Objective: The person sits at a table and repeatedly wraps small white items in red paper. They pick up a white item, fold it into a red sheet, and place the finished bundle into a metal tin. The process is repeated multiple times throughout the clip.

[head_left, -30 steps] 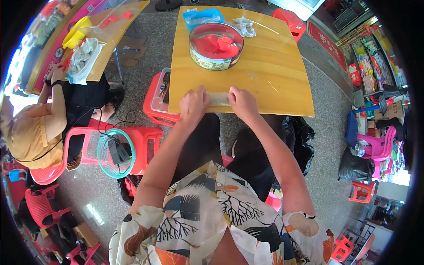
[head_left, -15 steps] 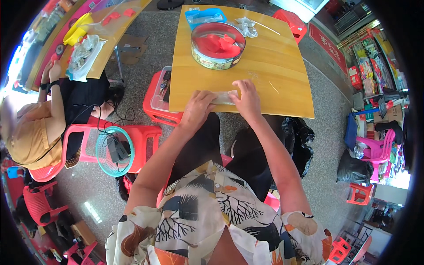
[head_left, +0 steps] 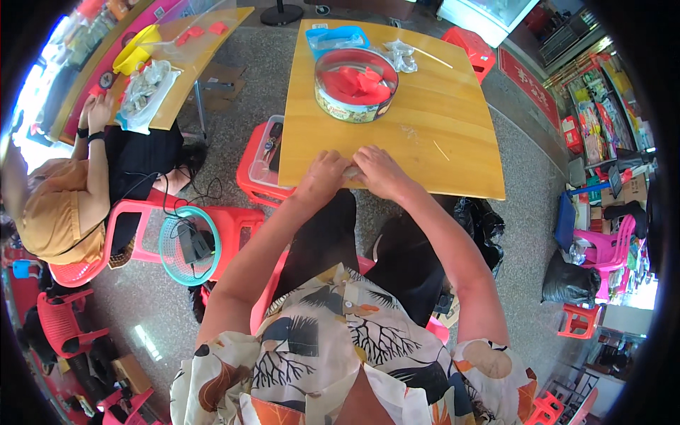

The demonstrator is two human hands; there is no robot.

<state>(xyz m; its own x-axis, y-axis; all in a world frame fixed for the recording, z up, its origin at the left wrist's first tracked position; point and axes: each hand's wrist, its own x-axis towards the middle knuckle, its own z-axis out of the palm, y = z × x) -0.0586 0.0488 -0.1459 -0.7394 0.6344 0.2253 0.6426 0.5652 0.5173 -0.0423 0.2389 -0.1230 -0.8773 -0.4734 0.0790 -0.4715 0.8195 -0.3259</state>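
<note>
A small pale, translucent plastic piece [head_left: 352,172] sits at the near edge of the yellow wooden counter [head_left: 425,113], gripped between the curled fingers of the left hand [head_left: 322,175] and right hand [head_left: 380,172], with a round printed tin [head_left: 352,112] of glossy red pieces [head_left: 363,81] beyond them.

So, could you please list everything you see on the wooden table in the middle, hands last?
table: one, yellow-brown, centre
round tin: one, patterned, far left
pieces: several, red, inside the tin
tray: one, blue, beyond the tin
crumpled plastic: one, clear, right of the tray
sticks: two, pale, far edge and right side
specks: several, whitish, nearer than the tin
small piece: one, pale, between the hands, mostly hidden
left hand: one, bare, near edge
right hand: one, bare, near edge
</note>
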